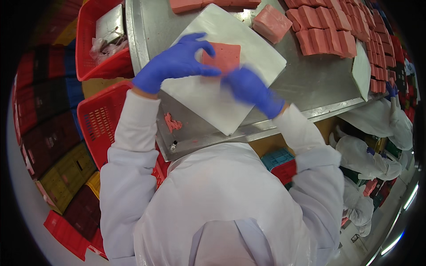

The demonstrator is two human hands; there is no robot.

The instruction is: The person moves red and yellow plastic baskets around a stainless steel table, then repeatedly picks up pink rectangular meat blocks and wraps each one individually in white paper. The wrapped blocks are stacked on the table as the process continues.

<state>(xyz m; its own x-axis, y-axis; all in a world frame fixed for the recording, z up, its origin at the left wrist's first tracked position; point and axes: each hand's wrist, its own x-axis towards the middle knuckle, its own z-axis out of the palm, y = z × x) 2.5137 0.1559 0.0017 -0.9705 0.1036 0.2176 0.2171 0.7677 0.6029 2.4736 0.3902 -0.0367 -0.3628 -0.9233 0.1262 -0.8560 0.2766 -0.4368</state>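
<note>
A square pink block [222, 57], seemingly of meat paste, lies on a stack of white paper sheets [213, 106] set diagonally on the steel table. My left hand [181, 61], in a blue glove, curves round the block's left side, thumb at its near edge and fingers spread above it. At the block's near right corner is my right hand [249, 88], also gloved in blue; it is blurred, its fingers look curled, and whether it grips anything is hidden. Beyond the paper's upper right edge sits a wrapped pink block [272, 24].
Rows of pink blocks [321, 30] cover the table's right part; more lie at the far edge. Pink scraps [172, 123] lie near the table's left corner. Red crates [103, 123] stand at the left, one holding a metal box [110, 25]. Several co-workers in white are at the right.
</note>
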